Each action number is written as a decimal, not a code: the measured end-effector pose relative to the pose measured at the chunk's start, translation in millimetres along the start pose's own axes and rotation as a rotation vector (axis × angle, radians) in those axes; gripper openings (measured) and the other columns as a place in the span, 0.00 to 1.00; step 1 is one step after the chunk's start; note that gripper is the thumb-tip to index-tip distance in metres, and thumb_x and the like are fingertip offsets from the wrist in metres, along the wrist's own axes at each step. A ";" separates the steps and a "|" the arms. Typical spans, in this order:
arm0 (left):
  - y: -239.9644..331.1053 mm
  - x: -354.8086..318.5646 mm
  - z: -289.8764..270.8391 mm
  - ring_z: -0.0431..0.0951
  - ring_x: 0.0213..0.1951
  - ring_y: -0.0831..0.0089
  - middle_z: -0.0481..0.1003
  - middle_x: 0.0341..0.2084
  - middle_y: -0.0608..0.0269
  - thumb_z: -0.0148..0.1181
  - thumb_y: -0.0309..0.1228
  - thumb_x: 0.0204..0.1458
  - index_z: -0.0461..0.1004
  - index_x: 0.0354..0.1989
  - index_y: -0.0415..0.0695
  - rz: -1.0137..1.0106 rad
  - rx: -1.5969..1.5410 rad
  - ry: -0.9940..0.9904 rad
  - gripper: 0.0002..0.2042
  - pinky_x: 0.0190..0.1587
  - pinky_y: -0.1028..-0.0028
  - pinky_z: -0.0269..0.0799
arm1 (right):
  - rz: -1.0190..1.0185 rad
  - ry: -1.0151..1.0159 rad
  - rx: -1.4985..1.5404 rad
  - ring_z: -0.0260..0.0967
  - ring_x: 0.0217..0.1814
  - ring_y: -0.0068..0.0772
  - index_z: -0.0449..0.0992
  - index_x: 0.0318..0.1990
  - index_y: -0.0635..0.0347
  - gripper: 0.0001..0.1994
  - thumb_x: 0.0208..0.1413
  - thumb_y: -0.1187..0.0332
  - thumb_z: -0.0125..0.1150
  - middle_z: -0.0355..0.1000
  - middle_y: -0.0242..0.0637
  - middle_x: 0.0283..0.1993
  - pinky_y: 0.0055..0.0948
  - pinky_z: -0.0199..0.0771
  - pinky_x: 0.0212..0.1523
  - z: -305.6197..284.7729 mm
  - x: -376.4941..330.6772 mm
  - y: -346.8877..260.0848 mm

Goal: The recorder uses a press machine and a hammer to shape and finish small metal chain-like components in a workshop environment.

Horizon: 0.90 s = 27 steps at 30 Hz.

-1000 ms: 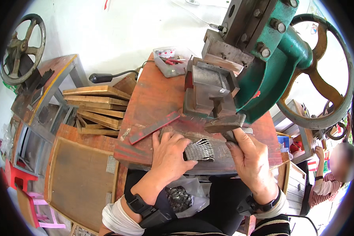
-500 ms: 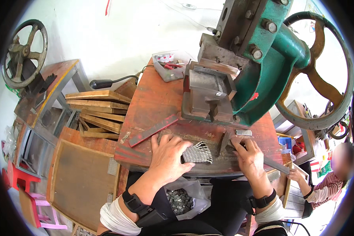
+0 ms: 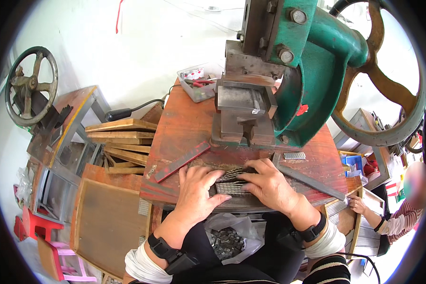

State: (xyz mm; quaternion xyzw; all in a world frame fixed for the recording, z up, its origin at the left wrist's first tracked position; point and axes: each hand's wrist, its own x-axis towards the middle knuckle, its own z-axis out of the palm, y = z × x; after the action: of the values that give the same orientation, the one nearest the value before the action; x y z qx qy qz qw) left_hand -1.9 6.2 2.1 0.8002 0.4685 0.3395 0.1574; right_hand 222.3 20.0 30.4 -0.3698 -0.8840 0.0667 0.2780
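Observation:
A bundle of narrow ridged metal strips [image 3: 230, 188] lies at the table's front edge, between my two hands. My left hand [image 3: 194, 188] closes on its left end, thumb near the front and fingers at the back. From the right, my right hand [image 3: 271, 187] presses its bent fingers on the bundle's other end. Beyond that hand rests a grey metal bar with a crosspiece [image 3: 312, 182], hammer-like in shape. A small ridged metal strip [image 3: 294, 155] is just behind it. To the left lies a worn red bar [image 3: 182, 162].
A green hand press [image 3: 313, 90] with a large wheel and steel die block [image 3: 241, 100] stands at the back. A plastic box of tools [image 3: 199, 85] is behind left. Below the table edge is a bag of small metal pieces [image 3: 227, 244]. Another person's hand [image 3: 357, 204] is at right.
My right hand has let go of the hammer-like bar and moved left onto the strips. The bar now lies on the table. My left hand stays at the bundle; the view has shifted slightly.

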 end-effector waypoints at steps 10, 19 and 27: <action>1.8 -5.5 0.2 0.64 0.55 0.55 0.70 0.50 0.57 0.71 0.44 0.40 0.75 0.52 0.46 0.021 0.170 0.078 0.29 0.59 0.50 0.52 | 0.147 0.080 0.098 0.69 0.46 0.49 0.82 0.36 0.58 0.07 0.48 0.73 0.64 0.72 0.44 0.43 0.42 0.71 0.49 5.2 10.1 8.6; 3.8 -9.3 1.7 0.65 0.55 0.54 0.70 0.50 0.57 0.73 0.41 0.37 0.76 0.49 0.45 0.080 0.228 0.131 0.27 0.57 0.51 0.54 | 0.228 -0.081 0.082 0.69 0.46 0.51 0.78 0.33 0.61 0.07 0.45 0.73 0.66 0.72 0.44 0.37 0.42 0.70 0.49 5.1 12.5 12.4; 7.0 -3.1 5.8 0.65 0.55 0.53 0.70 0.51 0.55 0.76 0.39 0.31 0.72 0.53 0.43 0.053 0.157 0.202 0.35 0.57 0.57 0.56 | 0.409 0.028 0.295 0.74 0.40 0.60 0.73 0.37 0.67 0.07 0.50 0.76 0.62 0.75 0.55 0.34 0.46 0.73 0.39 -16.0 21.2 0.5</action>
State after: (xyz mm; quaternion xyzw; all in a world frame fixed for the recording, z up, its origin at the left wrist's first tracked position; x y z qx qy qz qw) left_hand 5.6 0.3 0.8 0.7840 0.4859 0.3845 0.0374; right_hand 219.0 33.6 53.0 -0.4972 -0.7676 0.2446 0.3221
